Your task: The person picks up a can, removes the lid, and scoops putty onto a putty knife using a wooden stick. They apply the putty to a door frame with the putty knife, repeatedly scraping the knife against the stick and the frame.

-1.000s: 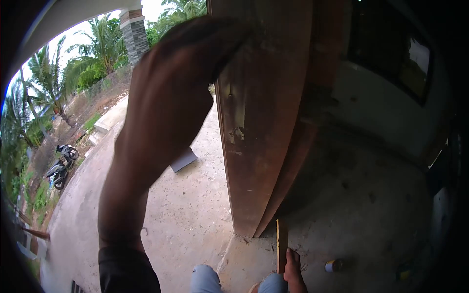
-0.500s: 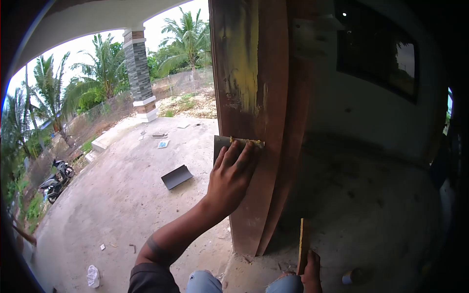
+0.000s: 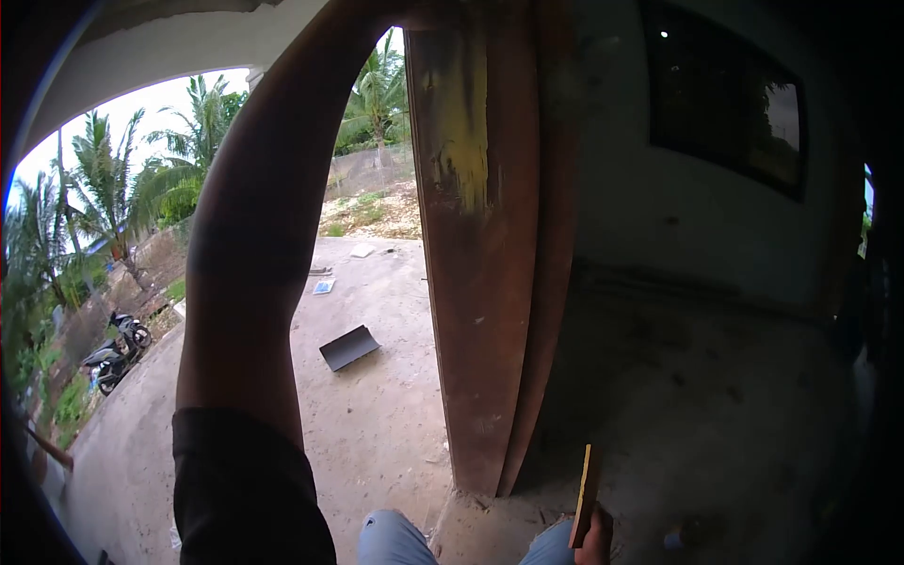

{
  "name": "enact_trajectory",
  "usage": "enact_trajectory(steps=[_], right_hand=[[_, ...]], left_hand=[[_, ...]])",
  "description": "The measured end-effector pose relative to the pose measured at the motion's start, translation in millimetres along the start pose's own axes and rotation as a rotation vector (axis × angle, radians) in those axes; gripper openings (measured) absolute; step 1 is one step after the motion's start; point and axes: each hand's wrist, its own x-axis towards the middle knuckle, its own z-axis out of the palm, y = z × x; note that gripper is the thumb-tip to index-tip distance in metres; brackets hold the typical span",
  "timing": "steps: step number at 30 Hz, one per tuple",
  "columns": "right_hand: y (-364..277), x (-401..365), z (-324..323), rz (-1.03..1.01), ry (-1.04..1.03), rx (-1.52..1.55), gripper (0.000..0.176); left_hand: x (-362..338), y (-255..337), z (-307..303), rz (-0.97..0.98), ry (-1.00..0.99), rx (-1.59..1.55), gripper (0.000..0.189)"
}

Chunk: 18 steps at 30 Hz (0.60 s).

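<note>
Door slab (image 3: 485, 311): stands on end, long axis vertical, top past frame. Foot on concrete floor (image 3: 377, 424), just up-left of right hand (image 3: 595, 541). Yellow filler smear (image 3: 463, 141) on upper face.
Change: 0.5 s ago left hand pressed scraper flat at slab mid-height. Now left forearm (image 3: 254, 235) is swung up across view, hand past top edge, grip cannot tell, scraper unseen. Likely next stroke starts high on smear.
Right hand closed round stick (image 3: 589, 485), upright, tip up.
Dark tray (image 3: 348, 347) on floor between forearm and slab.
</note>
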Motion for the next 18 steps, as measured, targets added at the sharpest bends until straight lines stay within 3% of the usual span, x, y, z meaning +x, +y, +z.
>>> enact_trajectory(steps=[2, 3, 4, 5, 8, 11, 13, 15, 16, 18], right_hand=[[-2, 10, -10, 0.021, -0.158, 0.046, 0.032], [-4, 14, -12, -0.002, -0.213, 0.021, 0.032], [-20, 9, -7, 0.001, -0.209, 0.020, 0.033], [-44, -1, 4, 0.007, -0.207, 0.017, 0.033], [-64, -15, 10, 0.019, -0.236, 0.011, 0.037], [-58, -15, 2, -0.032, -0.253, -0.056, 0.035], [-9, 9, -9, -0.098, -0.181, -0.053, 0.032], [-4, 8, -4, -0.072, -0.138, -0.003, 0.032], [-25, -5, 1, -0.069, -0.174, 0.004, 0.032], [-57, -22, 10, -0.067, -0.250, 0.020, 0.034]], left_hand=[[-50, 61, 50, -0.164, 0.212, -0.107, 0.059], [-72, 90, 62, -0.237, 0.119, -0.172, 0.052], [-94, 118, 77, -0.280, 0.154, -0.269, 0.044], [-115, 146, 94, -0.266, 0.417, -0.362, 0.040], [-170, 208, 123, -0.281, 0.348, -0.299, 0.039], [-171, 200, 87, -0.266, 0.062, -0.622, 0.059], [-120, 151, 45, -0.223, 0.281, -0.501, 0.067], [-57, 91, 14, -0.186, 0.388, -0.348, 0.070], [-27, 62, 16, -0.147, 0.527, -0.211, 0.066], [20, 13, 36, 0.025, 0.665, 0.048, 0.036]])
